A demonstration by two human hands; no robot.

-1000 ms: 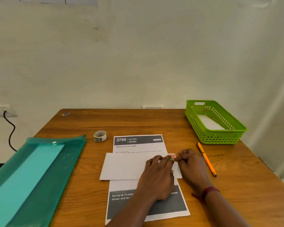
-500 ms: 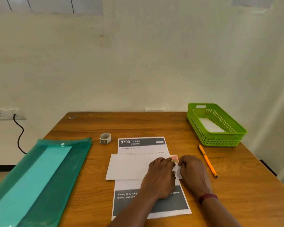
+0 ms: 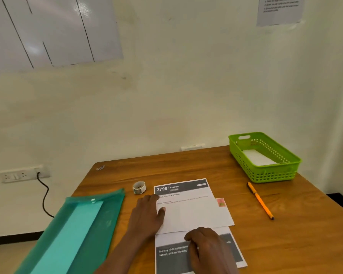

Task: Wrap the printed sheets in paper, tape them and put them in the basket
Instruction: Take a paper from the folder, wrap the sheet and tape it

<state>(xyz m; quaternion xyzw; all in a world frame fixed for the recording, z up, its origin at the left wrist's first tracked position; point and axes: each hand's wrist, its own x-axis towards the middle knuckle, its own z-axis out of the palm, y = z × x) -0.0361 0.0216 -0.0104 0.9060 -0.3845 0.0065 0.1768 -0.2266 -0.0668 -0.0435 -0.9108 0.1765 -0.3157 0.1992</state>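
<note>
One strip of pinkish tape [image 3: 220, 202] sits on the 1 o'clock corner of the white wrapping paper [image 3: 196, 214], which lies across the middle of the printed sheet [image 3: 183, 187] on the wooden table [image 3: 186, 167]. The sheet's dark header and footer stick out at 12 and 6 o'clock, so the wrap looks far from closed. The left hand [image 3: 145, 216] lies flat at the paper's 9 o'clock edge, fingers fairly straight and thumb pressing down, gripping nothing. The right hand [image 3: 208, 250] rests loosely on the sheet at 6 o'clock, also holding nothing. From the sheet, a tape roll [image 3: 139, 187] stands at 10 o'clock, an orange pen [image 3: 259, 200] lies at 3 o'clock and a green plastic folder [image 3: 77, 224] at 8 o'clock. The green basket [image 3: 269, 175] at 2 o'clock holds one white item [image 3: 257, 158] that cannot be identified. Folding, more taping and the move to the basket appear left to do.
</note>
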